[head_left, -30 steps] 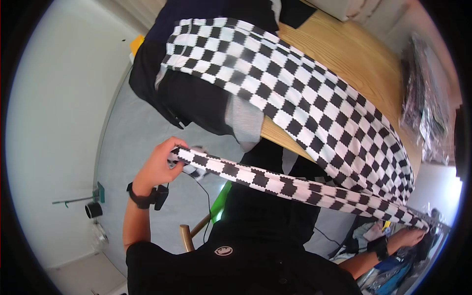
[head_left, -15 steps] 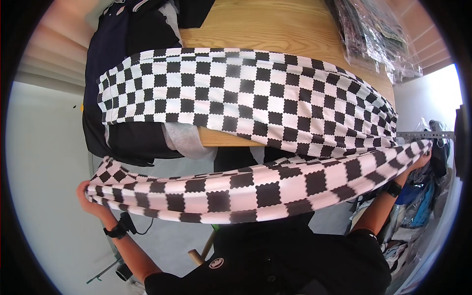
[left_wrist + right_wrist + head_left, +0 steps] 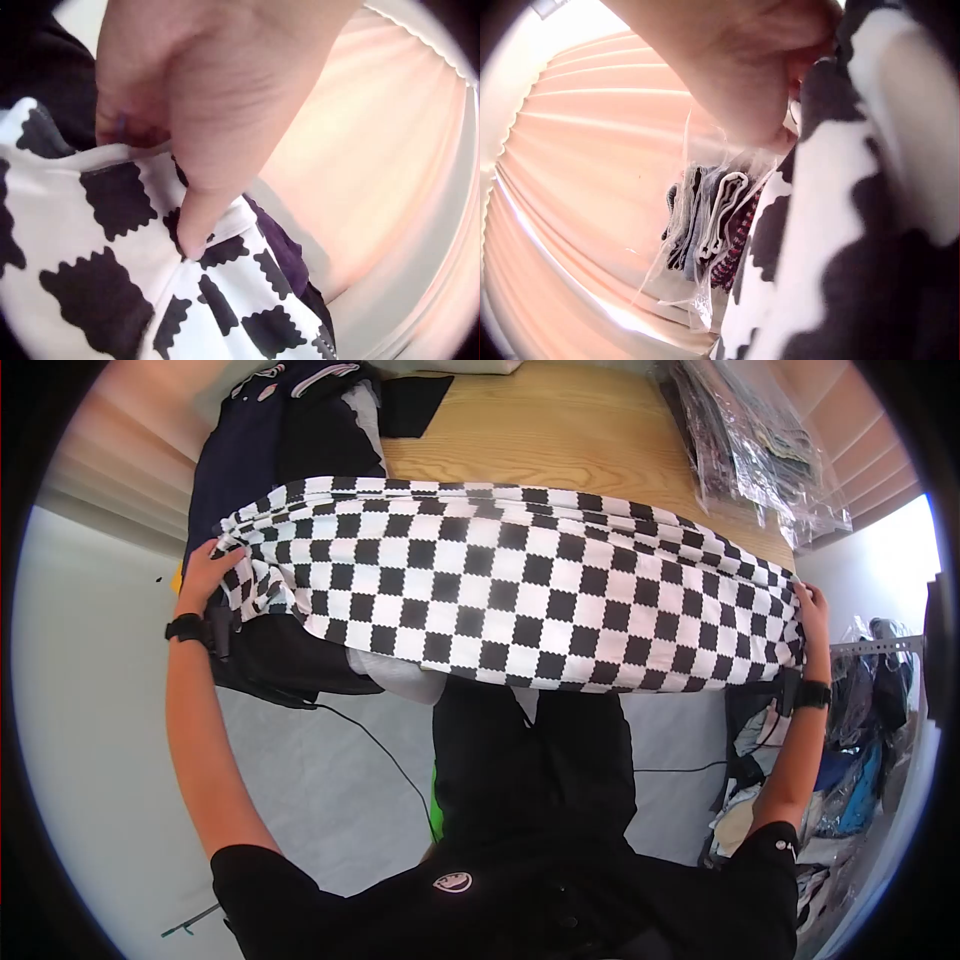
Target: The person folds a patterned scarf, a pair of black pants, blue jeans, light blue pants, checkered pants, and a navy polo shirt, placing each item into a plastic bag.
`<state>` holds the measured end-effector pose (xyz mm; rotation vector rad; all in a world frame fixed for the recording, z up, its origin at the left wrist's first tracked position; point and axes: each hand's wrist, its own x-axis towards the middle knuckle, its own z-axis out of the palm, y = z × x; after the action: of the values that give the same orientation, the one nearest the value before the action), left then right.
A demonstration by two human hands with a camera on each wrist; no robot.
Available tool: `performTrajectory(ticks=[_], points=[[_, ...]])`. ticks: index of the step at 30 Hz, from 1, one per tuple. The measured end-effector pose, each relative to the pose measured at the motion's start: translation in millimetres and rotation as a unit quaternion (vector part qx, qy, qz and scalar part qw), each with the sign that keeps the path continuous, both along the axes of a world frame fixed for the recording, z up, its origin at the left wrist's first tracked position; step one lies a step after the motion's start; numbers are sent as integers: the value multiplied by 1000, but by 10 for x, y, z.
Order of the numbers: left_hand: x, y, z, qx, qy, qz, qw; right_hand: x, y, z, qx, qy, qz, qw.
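A long black-and-white checkered cloth [image 3: 530, 585] lies stretched across the front of the wooden table, its near edge hanging over. My left hand [image 3: 208, 572] pinches its left end, where the fabric bunches into folds. In the left wrist view the thumb [image 3: 196, 225] presses on top of the cloth's hemmed edge [image 3: 112, 156], and the other fingers are mostly hidden behind it. At the opposite end my right hand [image 3: 815, 615] grips the cloth's right edge. The right wrist view has that hand [image 3: 757, 75] right at the checkered fabric [image 3: 810, 225], with its fingertips largely hidden.
Dark folded garments [image 3: 235, 485] lie at the table's left, partly under the cloth. Clear-bagged clothes [image 3: 745, 445] are stacked at the back right of the wooden table [image 3: 560, 435]. More bagged clothing [image 3: 850, 780] fills a rack at right. A black cable [image 3: 385, 750] runs near the floor.
Both hands have raised the near layer of cloth up from in front of the body and laid it over the part on the table. The head view has also turned to face the table.
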<state>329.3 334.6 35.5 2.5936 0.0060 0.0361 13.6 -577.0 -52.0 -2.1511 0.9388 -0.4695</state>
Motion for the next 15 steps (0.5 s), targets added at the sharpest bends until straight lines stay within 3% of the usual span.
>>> performTrajectory(ticks=[5,7,10,12,13,15], points=[[-103,16,-145,-230,32,68,970,-215,-248,-263,23,-50,12,998],[-192,-56,-121,-257,-2,94,962,-274,-264,-323,40,-72,11,997],[-195,-57,-122,-245,-79,102,961,-358,-207,-344,-16,-71,38,997],[-128,-43,-102,-362,-178,61,913,-384,78,-247,-236,-66,-11,970],[-94,-37,-63,-362,-174,59,914,-380,131,-208,-235,-62,-14,970],[4,-28,30,-369,-213,66,902,-320,160,-93,-191,-182,-79,961]])
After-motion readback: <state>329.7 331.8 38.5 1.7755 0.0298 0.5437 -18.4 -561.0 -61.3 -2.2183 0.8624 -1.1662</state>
